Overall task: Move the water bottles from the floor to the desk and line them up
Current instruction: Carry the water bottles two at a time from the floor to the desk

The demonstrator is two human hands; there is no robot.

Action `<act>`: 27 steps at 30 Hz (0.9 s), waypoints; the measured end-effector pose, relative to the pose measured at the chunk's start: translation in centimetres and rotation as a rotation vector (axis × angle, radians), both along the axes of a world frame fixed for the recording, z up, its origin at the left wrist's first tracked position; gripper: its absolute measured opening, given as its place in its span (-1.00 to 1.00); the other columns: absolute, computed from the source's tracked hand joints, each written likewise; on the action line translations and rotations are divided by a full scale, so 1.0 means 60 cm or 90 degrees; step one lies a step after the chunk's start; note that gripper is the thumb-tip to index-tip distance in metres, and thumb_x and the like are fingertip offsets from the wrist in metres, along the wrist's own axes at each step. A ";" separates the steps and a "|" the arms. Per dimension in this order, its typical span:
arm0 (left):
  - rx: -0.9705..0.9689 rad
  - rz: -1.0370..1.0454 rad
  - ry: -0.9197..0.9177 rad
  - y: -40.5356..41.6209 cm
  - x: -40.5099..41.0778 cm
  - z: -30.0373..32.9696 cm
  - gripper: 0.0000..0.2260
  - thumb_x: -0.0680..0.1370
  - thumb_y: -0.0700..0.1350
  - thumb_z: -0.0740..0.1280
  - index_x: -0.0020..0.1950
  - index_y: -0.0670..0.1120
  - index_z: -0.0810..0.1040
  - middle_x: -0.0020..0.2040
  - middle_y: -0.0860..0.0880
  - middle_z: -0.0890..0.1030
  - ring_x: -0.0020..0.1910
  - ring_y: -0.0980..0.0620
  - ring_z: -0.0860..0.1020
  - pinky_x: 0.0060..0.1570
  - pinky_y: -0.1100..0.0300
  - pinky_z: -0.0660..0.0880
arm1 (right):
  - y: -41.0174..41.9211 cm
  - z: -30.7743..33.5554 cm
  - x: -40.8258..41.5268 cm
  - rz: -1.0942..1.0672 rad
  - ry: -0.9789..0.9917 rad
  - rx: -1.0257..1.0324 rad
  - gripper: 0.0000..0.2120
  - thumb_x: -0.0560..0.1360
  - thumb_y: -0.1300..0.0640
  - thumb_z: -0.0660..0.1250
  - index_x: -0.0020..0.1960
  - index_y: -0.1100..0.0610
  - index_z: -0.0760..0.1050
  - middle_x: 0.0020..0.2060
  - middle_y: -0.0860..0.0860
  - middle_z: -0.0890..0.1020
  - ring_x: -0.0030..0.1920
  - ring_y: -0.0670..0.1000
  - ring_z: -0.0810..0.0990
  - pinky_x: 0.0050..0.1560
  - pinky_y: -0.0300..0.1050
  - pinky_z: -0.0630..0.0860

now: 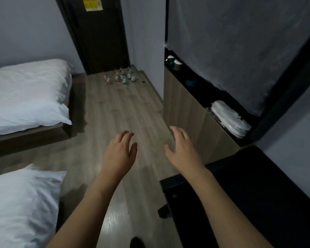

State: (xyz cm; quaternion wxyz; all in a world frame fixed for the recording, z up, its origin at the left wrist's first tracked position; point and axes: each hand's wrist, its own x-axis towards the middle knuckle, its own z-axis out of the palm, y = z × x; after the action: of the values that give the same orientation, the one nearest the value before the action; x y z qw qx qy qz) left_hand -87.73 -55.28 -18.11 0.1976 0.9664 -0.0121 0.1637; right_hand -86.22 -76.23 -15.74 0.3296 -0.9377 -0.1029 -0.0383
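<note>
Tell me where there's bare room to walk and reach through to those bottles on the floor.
The wood floor is bare between the beds on the left and the wooden cabinet on the right, straight ahead of both open hands. It is crowded only at the far end, where the bottles cluster before the dark door.

Water bottles (120, 76) on the floor (125, 111) before the door (97, 42), beds left, desk (186, 108) right
</note>
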 end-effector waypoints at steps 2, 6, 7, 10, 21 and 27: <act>-0.008 0.014 -0.003 0.043 0.012 -0.003 -0.69 0.57 -0.11 0.34 0.28 -0.19 0.53 0.25 -0.14 0.54 0.15 -0.18 0.56 0.12 -0.06 0.51 | 0.041 -0.003 0.020 0.014 -0.005 -0.022 -0.42 0.55 0.05 0.26 0.51 0.08 0.16 0.43 0.06 0.29 0.39 0.09 0.29 0.34 0.01 0.33; -0.024 0.036 -0.007 0.132 0.044 0.000 -0.69 0.57 -0.11 0.34 0.28 -0.19 0.53 0.25 -0.14 0.54 0.17 -0.17 0.55 0.17 -0.03 0.49 | 0.117 0.006 0.065 0.023 -0.002 -0.031 -0.42 0.55 0.05 0.25 0.51 0.07 0.15 0.43 0.06 0.29 0.39 0.07 0.27 0.36 -0.02 0.28; -0.026 0.045 -0.013 0.154 0.052 0.003 -0.69 0.57 -0.11 0.34 0.28 -0.19 0.53 0.25 -0.14 0.55 0.17 -0.16 0.54 0.17 -0.02 0.48 | 0.136 0.010 0.076 0.024 0.000 -0.030 -0.42 0.55 0.05 0.26 0.51 0.07 0.16 0.43 0.06 0.29 0.39 0.07 0.27 0.36 -0.02 0.27; -0.027 0.060 -0.031 0.211 0.078 0.017 -0.68 0.57 -0.10 0.35 0.29 -0.18 0.52 0.26 -0.13 0.54 0.19 -0.15 0.53 0.16 0.01 0.47 | 0.188 0.023 0.106 0.024 -0.021 -0.042 -0.42 0.53 0.08 0.29 0.50 0.10 0.20 0.42 0.09 0.32 0.39 0.10 0.30 0.37 -0.04 0.25; -0.020 0.084 -0.055 0.347 0.155 0.056 -0.67 0.58 -0.11 0.33 0.31 -0.19 0.51 0.28 -0.14 0.51 0.17 -0.18 0.51 0.16 -0.02 0.45 | 0.318 0.052 0.196 0.050 -0.054 -0.055 -0.43 0.52 0.08 0.30 0.49 0.11 0.23 0.41 0.07 0.33 0.39 0.07 0.31 0.39 -0.09 0.22; 0.004 0.078 -0.052 0.386 0.220 0.053 -0.67 0.58 -0.10 0.32 0.32 -0.19 0.50 0.28 -0.13 0.51 0.15 -0.18 0.52 0.11 -0.01 0.46 | 0.369 0.038 0.259 0.059 -0.046 -0.058 -0.43 0.51 0.09 0.30 0.48 0.12 0.24 0.40 0.07 0.34 0.40 0.08 0.31 0.40 -0.06 0.22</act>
State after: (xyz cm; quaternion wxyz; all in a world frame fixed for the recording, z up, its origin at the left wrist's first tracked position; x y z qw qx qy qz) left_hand -74.50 -32.15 -14.94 0.1840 0.9585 0.0382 0.2145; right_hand -70.70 -54.09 -13.44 0.2840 -0.9440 -0.1596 -0.0524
